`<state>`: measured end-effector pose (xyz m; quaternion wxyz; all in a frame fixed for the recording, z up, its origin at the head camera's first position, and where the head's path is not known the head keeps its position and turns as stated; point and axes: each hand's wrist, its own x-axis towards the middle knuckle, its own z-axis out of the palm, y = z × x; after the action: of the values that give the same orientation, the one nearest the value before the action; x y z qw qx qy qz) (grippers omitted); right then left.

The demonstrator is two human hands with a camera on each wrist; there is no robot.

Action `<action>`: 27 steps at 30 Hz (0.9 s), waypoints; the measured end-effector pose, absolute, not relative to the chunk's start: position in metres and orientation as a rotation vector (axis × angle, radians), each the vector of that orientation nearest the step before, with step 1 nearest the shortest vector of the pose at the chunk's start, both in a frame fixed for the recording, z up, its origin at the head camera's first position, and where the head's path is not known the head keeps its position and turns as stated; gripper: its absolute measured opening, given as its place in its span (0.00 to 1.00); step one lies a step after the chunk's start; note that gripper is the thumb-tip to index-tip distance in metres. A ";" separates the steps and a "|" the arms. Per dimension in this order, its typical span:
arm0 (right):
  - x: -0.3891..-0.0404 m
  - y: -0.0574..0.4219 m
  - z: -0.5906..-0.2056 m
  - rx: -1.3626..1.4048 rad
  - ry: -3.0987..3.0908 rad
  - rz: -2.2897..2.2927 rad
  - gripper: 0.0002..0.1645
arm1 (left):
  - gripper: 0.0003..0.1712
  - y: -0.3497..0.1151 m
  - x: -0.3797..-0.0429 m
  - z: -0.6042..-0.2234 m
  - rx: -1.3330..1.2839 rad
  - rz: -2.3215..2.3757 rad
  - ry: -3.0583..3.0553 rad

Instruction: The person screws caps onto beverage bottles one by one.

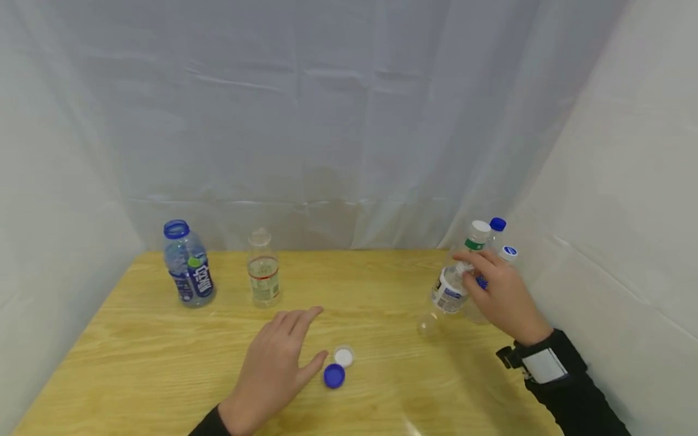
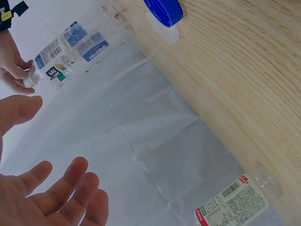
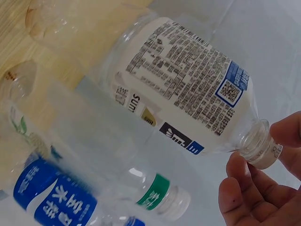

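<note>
At the right side of the table, my right hand (image 1: 504,297) pinches the white cap (image 3: 268,157) at the neck of a clear plastic bottle with a white printed label (image 1: 449,293). The bottle leans, its neck tipped toward my fingers. My left hand (image 1: 272,357) is over the table's front middle, fingers spread and holding nothing. Just right of its thumb lie a blue cap (image 1: 334,376) and a white cap (image 1: 344,356), side by side on the wood.
Behind the right hand stand several capped bottles, among them a green-labelled bottle (image 1: 476,237) and a blue-labelled bottle (image 3: 54,193). An open blue-labelled bottle (image 1: 191,272) stands at the back left. Right of it is a clear bottle with a pale label (image 1: 264,278). White sheeting (image 1: 327,121) surrounds the table.
</note>
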<state>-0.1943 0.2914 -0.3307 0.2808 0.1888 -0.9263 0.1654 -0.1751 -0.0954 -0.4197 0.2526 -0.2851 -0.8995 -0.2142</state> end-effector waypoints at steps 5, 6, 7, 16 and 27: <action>-0.197 0.307 -0.330 0.430 -2.538 0.443 0.20 | 0.43 -0.095 -0.176 -0.419 -0.775 -0.579 -2.450; -0.197 0.309 -0.330 0.422 -2.542 0.446 0.20 | 0.43 -0.095 -0.176 -0.419 -0.774 -0.580 -2.450; -0.198 0.312 -0.330 0.413 -2.548 0.452 0.20 | 0.43 -0.095 -0.176 -0.419 -0.774 -0.581 -2.452; -0.203 0.333 -0.335 0.335 -2.594 0.457 0.20 | 0.42 -0.096 -0.177 -0.421 -0.763 -0.578 -2.446; -0.205 0.348 -0.345 0.262 -2.625 0.497 0.22 | 0.43 -0.095 -0.178 -0.422 -0.749 -0.552 -2.455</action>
<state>-0.2053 0.3476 -0.3450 0.2265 0.0952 -0.9524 0.1803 -0.1780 -0.0952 -0.4220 0.2552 -0.2757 -0.9041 -0.2034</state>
